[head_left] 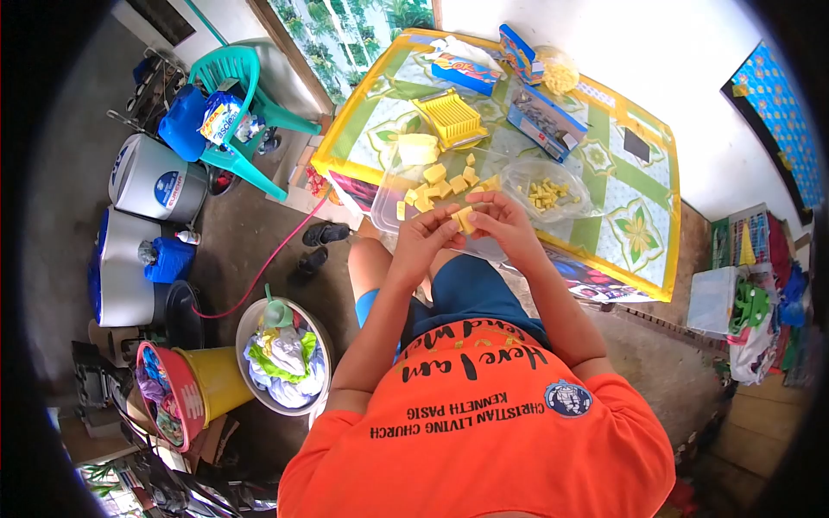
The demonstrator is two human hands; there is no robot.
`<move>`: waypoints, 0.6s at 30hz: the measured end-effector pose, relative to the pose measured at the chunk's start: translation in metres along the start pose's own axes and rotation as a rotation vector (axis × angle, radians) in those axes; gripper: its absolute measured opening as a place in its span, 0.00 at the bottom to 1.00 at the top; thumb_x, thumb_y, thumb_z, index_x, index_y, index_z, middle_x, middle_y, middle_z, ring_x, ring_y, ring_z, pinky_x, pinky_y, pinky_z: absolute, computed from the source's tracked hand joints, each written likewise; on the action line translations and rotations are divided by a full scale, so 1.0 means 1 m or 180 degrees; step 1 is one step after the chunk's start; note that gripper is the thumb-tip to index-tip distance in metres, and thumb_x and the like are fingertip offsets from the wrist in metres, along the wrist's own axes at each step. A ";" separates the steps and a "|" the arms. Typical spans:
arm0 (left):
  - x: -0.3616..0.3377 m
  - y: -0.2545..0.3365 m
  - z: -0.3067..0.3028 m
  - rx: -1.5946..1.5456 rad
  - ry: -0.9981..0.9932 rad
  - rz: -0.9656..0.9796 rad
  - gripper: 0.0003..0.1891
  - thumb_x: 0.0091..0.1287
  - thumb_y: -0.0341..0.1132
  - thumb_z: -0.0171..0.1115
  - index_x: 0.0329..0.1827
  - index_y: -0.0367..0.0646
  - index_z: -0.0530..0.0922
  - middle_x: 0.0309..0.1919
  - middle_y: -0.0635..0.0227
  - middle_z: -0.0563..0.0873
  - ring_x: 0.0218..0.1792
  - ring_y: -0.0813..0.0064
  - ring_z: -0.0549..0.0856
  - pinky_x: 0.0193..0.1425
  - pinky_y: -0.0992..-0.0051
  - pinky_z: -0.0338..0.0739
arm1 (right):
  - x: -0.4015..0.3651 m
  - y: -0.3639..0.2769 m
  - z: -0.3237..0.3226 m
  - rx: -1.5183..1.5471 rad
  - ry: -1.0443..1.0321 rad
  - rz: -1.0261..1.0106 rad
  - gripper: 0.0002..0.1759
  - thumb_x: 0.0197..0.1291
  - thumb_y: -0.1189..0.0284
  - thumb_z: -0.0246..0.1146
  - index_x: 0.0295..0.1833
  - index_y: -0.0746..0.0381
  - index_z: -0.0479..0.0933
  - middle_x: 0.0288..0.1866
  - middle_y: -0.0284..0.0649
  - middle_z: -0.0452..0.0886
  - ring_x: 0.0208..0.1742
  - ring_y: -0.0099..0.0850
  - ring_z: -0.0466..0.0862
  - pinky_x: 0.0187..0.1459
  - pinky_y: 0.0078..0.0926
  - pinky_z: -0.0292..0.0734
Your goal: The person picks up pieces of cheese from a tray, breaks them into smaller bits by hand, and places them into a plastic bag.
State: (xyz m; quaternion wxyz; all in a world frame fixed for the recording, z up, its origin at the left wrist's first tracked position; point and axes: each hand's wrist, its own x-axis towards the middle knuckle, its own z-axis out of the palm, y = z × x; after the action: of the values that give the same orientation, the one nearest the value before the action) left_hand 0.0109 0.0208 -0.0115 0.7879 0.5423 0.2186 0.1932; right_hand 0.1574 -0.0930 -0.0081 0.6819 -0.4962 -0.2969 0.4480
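Note:
Between my hands is a small yellow block (465, 219), smooth-sided and soap- or cheese-like; its exact kind does not show. My left hand (425, 245) is closed, with thumb and fingertips pinching the block's left side. My right hand (508, 230) is closed at the other side, its thumb and fingers against the block. Both are just above the near edge of a clear plastic tray (386, 200) with several yellow chunks (436, 187) in it. To the right, a clear container (573, 204) holds small yellow cubes (547, 194). A larger pale yellow block (418, 148) lies at the tray's far left.
A yellow slotted rack (451, 119) and blue boxes (546, 123) stand farther back on the patterned tablecloth (637, 233). Behind them is a pale yellow heap (559, 72). On my left are a green chair (269, 116), a laundry basin (323, 380) and a pink hose (268, 274).

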 end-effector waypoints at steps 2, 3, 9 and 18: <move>-0.001 0.000 0.002 -0.0021 -0.0002 -0.0029 0.18 0.68 0.30 0.59 0.60 0.32 0.74 0.39 0.63 0.84 0.36 0.74 0.86 0.44 0.74 0.83 | -0.002 0.000 0.000 -0.0022 0.0034 0.0020 0.17 0.61 0.74 0.63 0.56 0.65 0.74 0.38 0.36 0.81 0.38 0.20 0.79 0.38 0.19 0.76; -0.002 0.000 0.003 -0.0037 0.0008 -0.0037 0.18 0.69 0.30 0.58 0.60 0.32 0.74 0.39 0.63 0.84 0.36 0.73 0.86 0.44 0.73 0.83 | -0.003 0.000 0.001 -0.0078 0.0045 -0.0003 0.17 0.61 0.74 0.63 0.56 0.65 0.74 0.38 0.36 0.81 0.39 0.20 0.79 0.38 0.19 0.76; -0.005 0.006 0.002 -0.0749 -0.0055 -0.0107 0.18 0.69 0.28 0.56 0.60 0.35 0.73 0.45 0.58 0.84 0.41 0.71 0.85 0.46 0.71 0.82 | -0.007 -0.008 0.004 0.0937 0.0272 0.0397 0.19 0.65 0.71 0.58 0.60 0.63 0.70 0.45 0.34 0.79 0.43 0.22 0.80 0.39 0.23 0.77; -0.004 -0.004 0.008 -0.0138 0.0084 0.0611 0.17 0.66 0.24 0.57 0.59 0.38 0.74 0.56 0.62 0.79 0.52 0.75 0.80 0.52 0.75 0.78 | -0.007 0.003 0.016 0.0982 -0.0020 0.0649 0.20 0.64 0.66 0.63 0.57 0.62 0.69 0.45 0.39 0.79 0.42 0.25 0.82 0.36 0.23 0.78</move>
State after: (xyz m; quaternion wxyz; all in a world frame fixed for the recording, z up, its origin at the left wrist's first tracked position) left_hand 0.0128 0.0110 -0.0122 0.7743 0.5411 0.1718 0.2796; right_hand 0.1402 -0.0929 -0.0050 0.7000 -0.4119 -0.1750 0.5565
